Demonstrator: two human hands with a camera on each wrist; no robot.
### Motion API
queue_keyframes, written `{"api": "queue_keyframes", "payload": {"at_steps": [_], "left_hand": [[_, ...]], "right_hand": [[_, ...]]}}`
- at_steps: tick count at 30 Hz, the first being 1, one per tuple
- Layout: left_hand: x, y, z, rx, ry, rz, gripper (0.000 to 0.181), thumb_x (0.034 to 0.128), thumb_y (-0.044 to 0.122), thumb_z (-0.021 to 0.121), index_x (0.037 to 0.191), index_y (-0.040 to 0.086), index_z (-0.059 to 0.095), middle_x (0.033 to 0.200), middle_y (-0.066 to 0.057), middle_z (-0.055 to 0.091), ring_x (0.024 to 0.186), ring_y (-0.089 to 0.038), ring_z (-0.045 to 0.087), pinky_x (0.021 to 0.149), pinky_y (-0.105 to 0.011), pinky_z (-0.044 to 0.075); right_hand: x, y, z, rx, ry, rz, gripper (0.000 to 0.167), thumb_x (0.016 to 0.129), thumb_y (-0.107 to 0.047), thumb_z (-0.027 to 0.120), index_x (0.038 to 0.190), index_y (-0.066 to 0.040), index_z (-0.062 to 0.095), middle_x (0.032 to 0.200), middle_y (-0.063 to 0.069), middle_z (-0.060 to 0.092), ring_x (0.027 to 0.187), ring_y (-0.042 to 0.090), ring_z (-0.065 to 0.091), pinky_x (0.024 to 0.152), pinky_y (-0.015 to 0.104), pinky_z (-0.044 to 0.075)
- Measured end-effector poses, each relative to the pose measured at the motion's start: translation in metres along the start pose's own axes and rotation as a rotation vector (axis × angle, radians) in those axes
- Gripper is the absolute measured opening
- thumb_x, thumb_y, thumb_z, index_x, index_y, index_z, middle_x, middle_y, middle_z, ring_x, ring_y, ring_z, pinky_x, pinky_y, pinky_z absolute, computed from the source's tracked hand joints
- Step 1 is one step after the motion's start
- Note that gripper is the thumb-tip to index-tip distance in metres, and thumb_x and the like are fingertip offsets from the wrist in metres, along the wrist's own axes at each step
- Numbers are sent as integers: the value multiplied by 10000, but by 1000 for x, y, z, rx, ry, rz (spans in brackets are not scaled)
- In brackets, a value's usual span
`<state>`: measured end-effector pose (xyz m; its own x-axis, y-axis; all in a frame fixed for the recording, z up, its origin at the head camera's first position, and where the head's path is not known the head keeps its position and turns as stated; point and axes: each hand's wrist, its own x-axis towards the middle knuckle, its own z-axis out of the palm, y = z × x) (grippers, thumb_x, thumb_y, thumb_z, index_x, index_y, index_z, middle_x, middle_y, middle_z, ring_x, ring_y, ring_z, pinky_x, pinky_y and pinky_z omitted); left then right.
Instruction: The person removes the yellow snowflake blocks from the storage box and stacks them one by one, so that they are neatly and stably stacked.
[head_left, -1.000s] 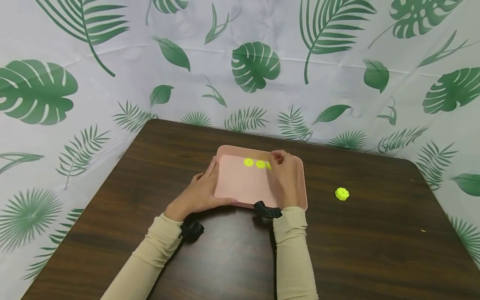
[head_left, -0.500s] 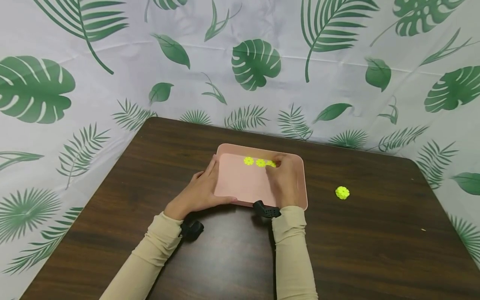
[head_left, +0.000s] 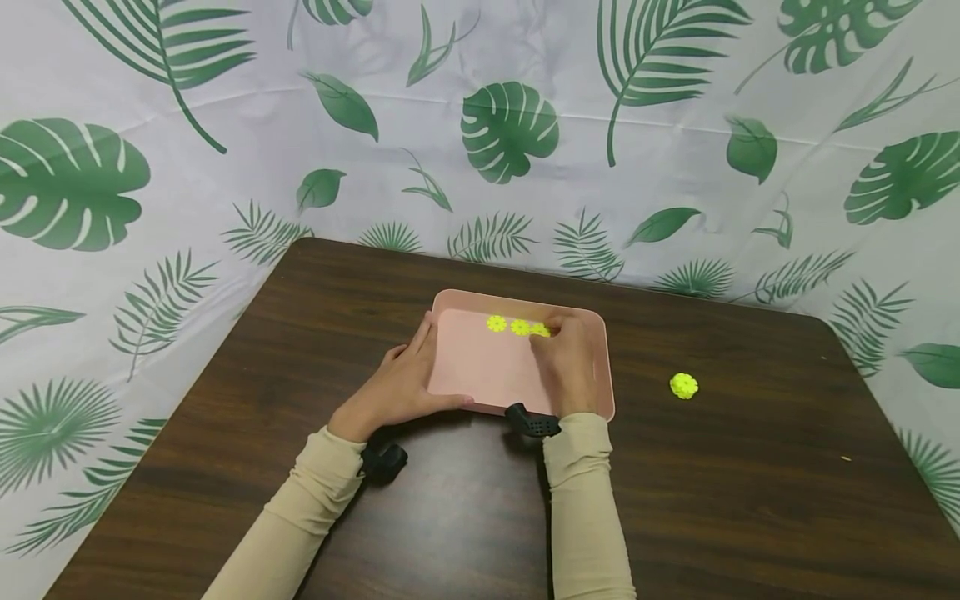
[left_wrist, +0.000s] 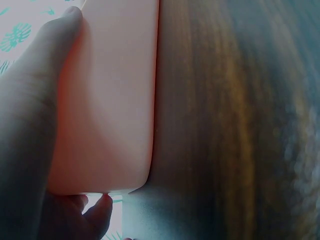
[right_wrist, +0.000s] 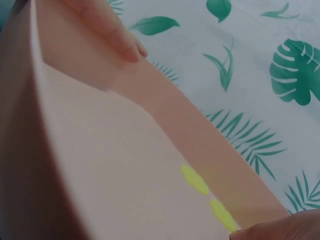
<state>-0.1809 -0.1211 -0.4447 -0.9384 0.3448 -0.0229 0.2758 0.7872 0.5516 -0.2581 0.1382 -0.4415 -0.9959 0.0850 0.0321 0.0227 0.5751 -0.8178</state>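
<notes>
In the head view a pink tray (head_left: 487, 367) lies on the table. My left hand (head_left: 401, 379) rests at its near left corner, thumb along the near wall and straight fingers along the left wall. Two yellow flower-shaped pieces (head_left: 497, 323) lie in a row by the far wall. At the right end of that row, my right hand (head_left: 572, 358) pinches a third yellow flower piece (head_left: 538, 329), partly hidden by the fingers. In the left wrist view, the thumb touches the tray's outer wall (left_wrist: 117, 100).
A small pile of yellow flower pieces (head_left: 684, 386) lies on the dark wood table (head_left: 750, 467), right of the tray. A tiny pale scrap (head_left: 846, 458) lies further right. A white cloth with green leaves (head_left: 420, 183) hangs behind the table.
My right hand has come down from above the far wall to the tray floor, at the third flower piece. During the last half second it barely moves. My left hand stays in place.
</notes>
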Motion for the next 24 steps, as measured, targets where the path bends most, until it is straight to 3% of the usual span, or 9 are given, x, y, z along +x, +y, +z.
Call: {"api": "queue_keyframes", "payload": {"at_steps": [4, 11, 17, 24], "left_hand": [[0, 0, 0, -1, 1, 4, 1257, 856, 744, 649, 1646, 12, 0, 1721, -176, -84, 1576, -295, 155, 1175, -652, 221], [0, -1, 1, 1, 1, 2, 1268, 845, 775, 630, 1647, 13, 10, 1721, -175, -81, 1572, -296, 173, 1177, -653, 215], [-1, -1, 1, -8, 6, -2, 1260, 847, 753, 651, 1649, 19, 14, 1723, -174, -74, 1571, -294, 177, 1178, -651, 210], [-1, 0, 2, -14, 17, 8, 1246, 856, 713, 679, 1650, 24, 11, 1722, -172, -79, 1572, -296, 170, 1176, -653, 213]], "right_hand": [[-1, 0, 0, 1, -3, -1, 177, 905, 1, 698, 1059, 87, 716, 1258, 180, 632, 1081, 320, 572, 928, 446, 510], [-3, 1, 0, -10, 8, -5, 175, 888, 4, 695, 1057, 47, 677, 1019, 170, 604, 911, 305, 549, 781, 399, 457], [-5, 1, 1, 27, 16, -3, 231, 892, 1, 702, 1123, 4, 712, 1097, 147, 641, 961, 304, 558, 812, 398, 499], [-4, 2, 1, 7, 34, -26, 186, 889, 5, 706, 1062, 12, 775, 1165, 126, 667, 995, 302, 555, 806, 408, 511]]}}
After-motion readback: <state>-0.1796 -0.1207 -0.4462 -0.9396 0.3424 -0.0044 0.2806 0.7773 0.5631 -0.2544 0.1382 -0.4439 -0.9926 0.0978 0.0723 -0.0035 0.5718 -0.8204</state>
